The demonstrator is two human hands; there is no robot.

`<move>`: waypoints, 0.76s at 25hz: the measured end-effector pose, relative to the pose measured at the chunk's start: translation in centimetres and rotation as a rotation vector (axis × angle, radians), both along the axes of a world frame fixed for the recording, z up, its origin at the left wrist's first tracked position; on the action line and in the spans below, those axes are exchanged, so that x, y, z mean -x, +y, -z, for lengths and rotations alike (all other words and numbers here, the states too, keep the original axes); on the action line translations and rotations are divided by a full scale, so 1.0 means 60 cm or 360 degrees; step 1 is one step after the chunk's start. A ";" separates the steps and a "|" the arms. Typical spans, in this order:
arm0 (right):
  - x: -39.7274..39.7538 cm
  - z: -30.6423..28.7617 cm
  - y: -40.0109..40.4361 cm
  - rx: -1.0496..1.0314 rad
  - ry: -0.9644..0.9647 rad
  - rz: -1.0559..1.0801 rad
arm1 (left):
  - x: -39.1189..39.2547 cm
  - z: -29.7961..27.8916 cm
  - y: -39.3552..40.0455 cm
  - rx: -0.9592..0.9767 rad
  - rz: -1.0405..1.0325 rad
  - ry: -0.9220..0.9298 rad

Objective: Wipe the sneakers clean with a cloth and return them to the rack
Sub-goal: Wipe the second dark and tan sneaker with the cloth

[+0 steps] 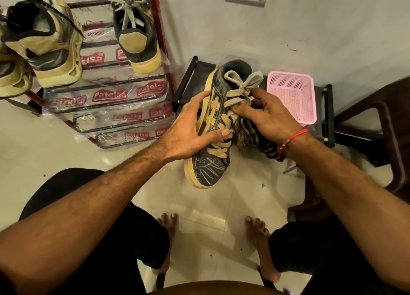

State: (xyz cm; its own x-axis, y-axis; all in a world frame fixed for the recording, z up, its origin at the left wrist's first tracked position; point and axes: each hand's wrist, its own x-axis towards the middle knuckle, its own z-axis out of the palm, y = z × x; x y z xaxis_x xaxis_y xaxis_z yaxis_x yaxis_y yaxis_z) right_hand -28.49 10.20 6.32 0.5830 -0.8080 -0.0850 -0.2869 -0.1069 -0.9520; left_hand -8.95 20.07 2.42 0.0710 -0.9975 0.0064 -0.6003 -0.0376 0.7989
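Note:
A grey sneaker [207, 168] with a yellowed sole and cream laces is held above the floor, toe towards me. My left hand [190, 130] grips its left side, thumb across the laces. My right hand [274, 115] holds a striped dark and tan cloth [250, 132] pressed against the sneaker's right side by the laces. The matching grey sneaker [137, 35] stands heel out on the shoe rack [124, 99] at the upper left.
Tan and black sneakers [46, 39] fill the rack's left side. A pink plastic basket [292, 95] sits on a low black stand [328, 115] behind the held sneaker. A brown plastic chair [383, 126] stands at the right. My bare feet rest on the tiled floor below.

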 end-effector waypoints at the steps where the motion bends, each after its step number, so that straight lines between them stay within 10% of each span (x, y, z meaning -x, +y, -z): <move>1: 0.000 0.003 0.004 0.0012 0.0055 -0.0031 | 0.003 -0.003 -0.001 -0.0051 -0.0005 0.0058; 7: 0.008 0.002 0.007 0.0120 0.0200 -0.0233 | 0.011 -0.016 0.001 -0.0551 -0.0389 0.0928; 14: 0.011 0.000 -0.009 -0.0411 -0.0324 -0.0004 | 0.006 -0.018 -0.002 -0.0411 -0.0393 0.1698; 19: 0.009 0.010 -0.013 -0.0429 -0.0371 0.0097 | 0.011 -0.018 -0.003 -0.0388 -0.0331 0.1157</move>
State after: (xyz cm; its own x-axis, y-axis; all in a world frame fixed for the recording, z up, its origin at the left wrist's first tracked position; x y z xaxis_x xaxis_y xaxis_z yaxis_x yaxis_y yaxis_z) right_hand -29.02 9.43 5.69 0.5631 -0.8086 -0.1704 -0.0570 0.1678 -0.9842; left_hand -9.59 19.91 3.50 0.1584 -0.9306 -0.3299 0.1071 -0.3159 0.9427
